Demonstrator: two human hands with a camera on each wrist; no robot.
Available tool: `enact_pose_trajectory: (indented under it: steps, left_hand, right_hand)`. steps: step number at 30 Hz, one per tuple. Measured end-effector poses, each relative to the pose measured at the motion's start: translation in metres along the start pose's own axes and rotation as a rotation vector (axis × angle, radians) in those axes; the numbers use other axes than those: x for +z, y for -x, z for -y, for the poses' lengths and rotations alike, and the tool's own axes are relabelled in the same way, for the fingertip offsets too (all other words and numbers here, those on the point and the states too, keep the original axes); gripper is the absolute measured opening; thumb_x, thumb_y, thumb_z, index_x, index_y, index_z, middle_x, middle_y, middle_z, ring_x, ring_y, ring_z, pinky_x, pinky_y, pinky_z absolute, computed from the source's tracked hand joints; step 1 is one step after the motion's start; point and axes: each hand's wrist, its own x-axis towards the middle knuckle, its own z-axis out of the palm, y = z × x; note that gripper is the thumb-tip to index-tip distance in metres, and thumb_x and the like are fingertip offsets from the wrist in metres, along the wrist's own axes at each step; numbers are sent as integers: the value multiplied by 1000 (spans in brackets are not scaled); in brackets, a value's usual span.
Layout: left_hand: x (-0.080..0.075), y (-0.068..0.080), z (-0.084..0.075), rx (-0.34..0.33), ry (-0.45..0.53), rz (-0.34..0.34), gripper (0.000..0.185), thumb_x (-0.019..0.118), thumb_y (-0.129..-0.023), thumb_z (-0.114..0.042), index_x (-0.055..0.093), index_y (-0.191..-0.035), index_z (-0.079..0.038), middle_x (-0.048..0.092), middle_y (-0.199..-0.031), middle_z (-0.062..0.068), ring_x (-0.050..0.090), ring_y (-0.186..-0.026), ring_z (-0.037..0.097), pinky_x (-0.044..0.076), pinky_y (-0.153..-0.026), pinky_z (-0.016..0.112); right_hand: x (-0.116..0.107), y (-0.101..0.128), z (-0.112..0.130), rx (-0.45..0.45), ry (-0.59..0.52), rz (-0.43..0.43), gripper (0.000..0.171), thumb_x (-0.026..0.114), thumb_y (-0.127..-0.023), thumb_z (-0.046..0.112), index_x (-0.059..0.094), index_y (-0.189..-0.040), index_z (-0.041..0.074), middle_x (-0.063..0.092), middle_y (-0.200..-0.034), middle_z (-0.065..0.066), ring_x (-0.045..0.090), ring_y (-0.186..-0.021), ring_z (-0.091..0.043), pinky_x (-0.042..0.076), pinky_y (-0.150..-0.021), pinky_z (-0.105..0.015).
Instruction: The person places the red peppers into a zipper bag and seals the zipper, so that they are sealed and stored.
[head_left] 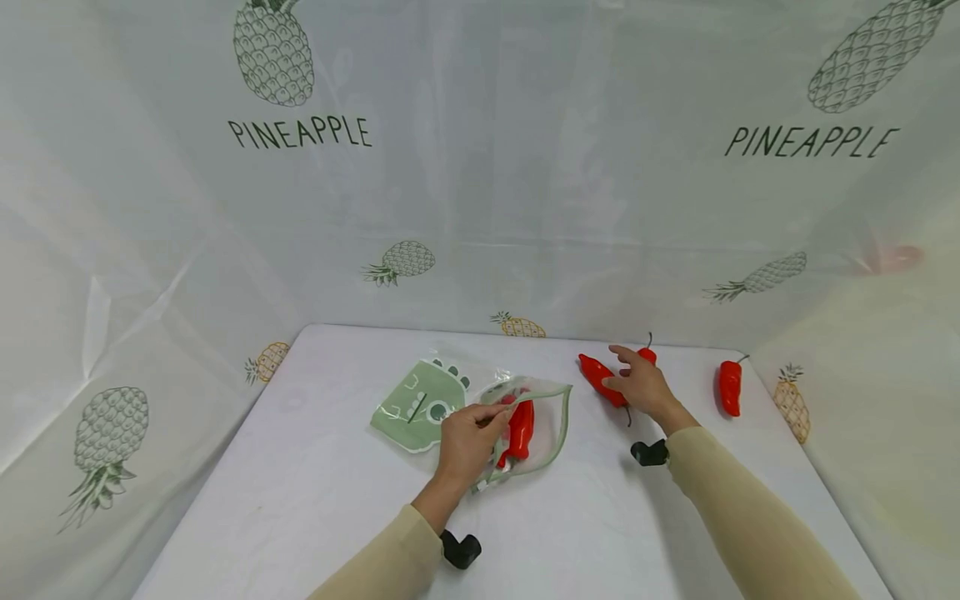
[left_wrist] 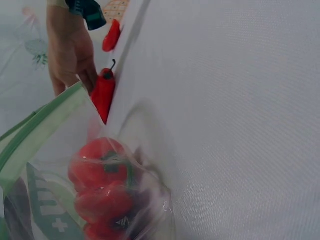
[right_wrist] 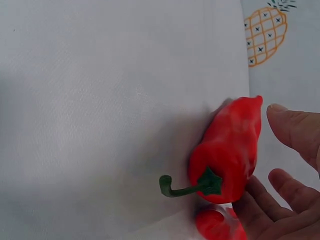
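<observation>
left hand (head_left: 467, 440) pinches the clear bag (head_left: 536, 417) rim, mouth gaping | right hand (head_left: 637, 382) open, fingers loose on a red pepper (head_left: 600, 379) | advice: grip the pepper's middle, keep the bag mouth wide

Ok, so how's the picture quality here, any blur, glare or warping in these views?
Head view: wide-angle warp bends the backdrop; even, soft light, with a sheen on the clear bag. Left wrist view: the peppers in the bag are close and soft-focused, while the right hand is dim. Right wrist view: the red pepper is slightly blurred and casts a soft shadow on the table.
</observation>
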Motion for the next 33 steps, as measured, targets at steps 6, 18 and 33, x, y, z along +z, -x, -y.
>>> enact_pose_trajectory:
  steps: [6,18,33]
  left_hand:
    - [1,2,0,-9,-1,9,13,77,-97,-19,86,-107,-16,77,-89,-1,60,-66,9,53,-56,18]
    - [3,5,2,-20,-6,17,15,77,-98,-22,85,-109,-17,77,-90,-1,60,-69,10,51,-56,18]
    - [1,3,4,-7,-21,3,16,77,-98,-26,85,-109,-18,79,-96,-2,62,-78,11,55,-61,19]
  right_hand:
    - [3,-1,-6,8,-1,1,76,69,-101,20,30,-166,12,34,-164,-30,47,-138,-51,54,-105,-59]
    - [14,0,-5,67,68,8,79,71,-99,20,29,-165,11,47,-152,-33,47,-135,-50,57,-101,-58]
    - [16,12,2,126,-144,2,92,77,-95,22,21,-167,9,36,-159,-32,37,-142,-52,58,-100,-57]
